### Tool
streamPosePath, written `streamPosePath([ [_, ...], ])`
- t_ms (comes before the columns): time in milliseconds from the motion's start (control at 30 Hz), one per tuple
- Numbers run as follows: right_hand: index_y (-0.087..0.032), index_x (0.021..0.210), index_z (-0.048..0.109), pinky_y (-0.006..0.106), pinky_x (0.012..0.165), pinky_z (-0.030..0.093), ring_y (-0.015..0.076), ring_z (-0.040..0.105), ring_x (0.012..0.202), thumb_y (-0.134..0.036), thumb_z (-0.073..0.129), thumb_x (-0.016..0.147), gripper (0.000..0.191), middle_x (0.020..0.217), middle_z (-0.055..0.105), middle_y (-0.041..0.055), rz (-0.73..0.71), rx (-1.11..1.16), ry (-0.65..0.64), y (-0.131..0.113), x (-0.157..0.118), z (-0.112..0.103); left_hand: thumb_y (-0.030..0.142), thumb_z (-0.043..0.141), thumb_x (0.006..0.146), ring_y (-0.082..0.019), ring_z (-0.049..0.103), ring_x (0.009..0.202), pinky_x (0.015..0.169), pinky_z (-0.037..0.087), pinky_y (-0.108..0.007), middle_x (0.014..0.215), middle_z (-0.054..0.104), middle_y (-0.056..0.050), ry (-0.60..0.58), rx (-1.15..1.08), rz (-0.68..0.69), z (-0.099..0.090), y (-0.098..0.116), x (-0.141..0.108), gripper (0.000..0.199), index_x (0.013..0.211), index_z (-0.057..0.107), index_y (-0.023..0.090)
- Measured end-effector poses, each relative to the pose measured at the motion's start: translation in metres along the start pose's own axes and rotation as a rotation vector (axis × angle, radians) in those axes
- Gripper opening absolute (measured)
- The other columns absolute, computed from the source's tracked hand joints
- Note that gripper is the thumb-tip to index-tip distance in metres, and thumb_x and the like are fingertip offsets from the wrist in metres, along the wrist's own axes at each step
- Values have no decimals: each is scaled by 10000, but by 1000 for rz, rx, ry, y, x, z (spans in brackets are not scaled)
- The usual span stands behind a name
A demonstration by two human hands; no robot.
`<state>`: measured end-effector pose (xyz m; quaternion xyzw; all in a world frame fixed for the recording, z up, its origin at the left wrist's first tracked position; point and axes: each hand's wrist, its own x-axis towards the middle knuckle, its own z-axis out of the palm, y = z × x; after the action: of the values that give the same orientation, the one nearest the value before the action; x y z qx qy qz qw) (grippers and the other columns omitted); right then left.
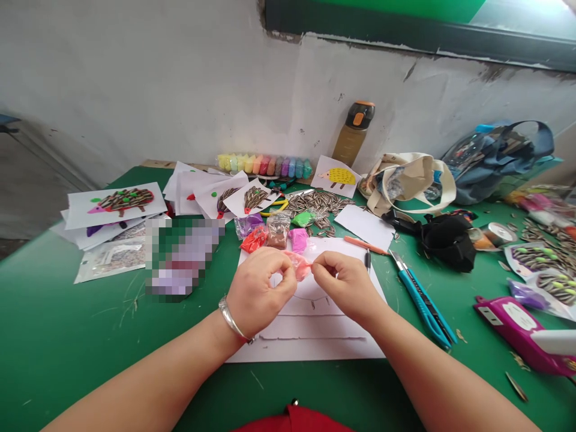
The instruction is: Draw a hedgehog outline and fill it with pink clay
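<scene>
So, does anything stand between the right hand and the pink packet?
Nothing visible does: the right hand pinches one end of the pink packet, and the left hand holds the opposite side. The brown packet lies beyond, not between.

Thin, crinkled, glossy plastic film around the pink packet, likewise around the row of coloured packets. Smooth, matt white paper in the large sheet. Polished, silver-coloured metal in the bangle. Smooth green finish with a soft sheen on the tabletop. Turquoise plastic casing on the cutter; glossy magenta plastic on the corded device. Translucent, smoky plastic in the bottle. Matt, creased cloth in the cream tote bag and in the black pouch. Dry, striped shells on the seeds. Shiny metal on the can. Dull paint, rough and chipped in places, on the wall.
</scene>
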<state>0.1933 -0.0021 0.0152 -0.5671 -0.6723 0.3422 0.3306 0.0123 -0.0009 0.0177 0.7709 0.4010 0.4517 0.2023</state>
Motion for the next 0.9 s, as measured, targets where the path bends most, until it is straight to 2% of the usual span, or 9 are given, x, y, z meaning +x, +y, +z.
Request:
streamPosePath([
  [300,-202,676,593,247,611,369,130,510,676,-164,482,785,160,685,596,-27,-41,-24,0,5,2,-1,73,564,834,-166,613,826,823,474,-335,794,661,-7,-13,3,87,0,0,0,153,739,607,185],
  [467,-198,618,537,245,567,344,120,463,621,-146,490,756,155,623,539,-38,-78,-52,4,6,3,-2,91,549,842,-171,595,784,775,479,-339,755,634,-20,-25,-20,49,-1,0,1,164,707,588,177],
  [600,-198,626,543,240,571,346,117,450,621,-161,488,766,154,625,520,-40,-24,25,-32,2,2,-4,138,554,870,-176,611,829,797,479,-334,783,651,-20,-25,-29,16,-1,1,2,166,720,604,187],
  [767,-197,662,599,236,572,352,123,457,635,-276,512,830,206,650,537,-25,38,141,-121,-9,0,-7,161,546,888,-173,593,815,798,468,-330,795,642,-19,-54,-17,-10,-3,3,3,172,733,613,196],
  [900,-197,699,644,241,556,348,129,471,621,-431,509,872,321,644,558,-15,53,130,-155,-11,-2,-6,163,542,894,-166,574,789,770,456,-318,784,630,-15,-78,-20,-11,-3,5,3,186,726,612,196],
])
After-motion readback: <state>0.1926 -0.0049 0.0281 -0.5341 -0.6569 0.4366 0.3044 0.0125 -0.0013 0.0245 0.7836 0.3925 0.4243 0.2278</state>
